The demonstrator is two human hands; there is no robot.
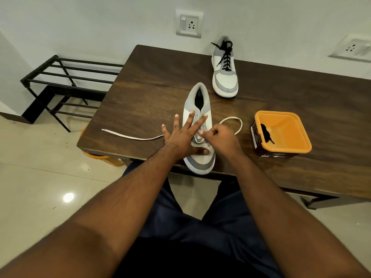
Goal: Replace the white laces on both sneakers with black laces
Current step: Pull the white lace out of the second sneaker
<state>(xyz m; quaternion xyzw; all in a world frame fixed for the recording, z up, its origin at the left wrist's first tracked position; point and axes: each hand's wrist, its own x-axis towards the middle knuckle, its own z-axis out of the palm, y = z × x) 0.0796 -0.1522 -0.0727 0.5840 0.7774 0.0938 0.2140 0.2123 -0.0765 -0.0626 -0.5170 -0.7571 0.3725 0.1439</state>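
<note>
Left hand [181,135] spread flat on the near sneaker [198,125] overhanging the surface's [140,93] near edge, right hand [220,135] pinching the white lace [132,136]; bare surface lies left.

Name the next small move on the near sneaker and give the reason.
Probably pull the white lace the rest of the way out of the lowest eyelets. The right hand pinches it there, the left hand presses flat on the near sneaker, and the upper eyelets look empty. A black lace waits in the orange tub.
</note>
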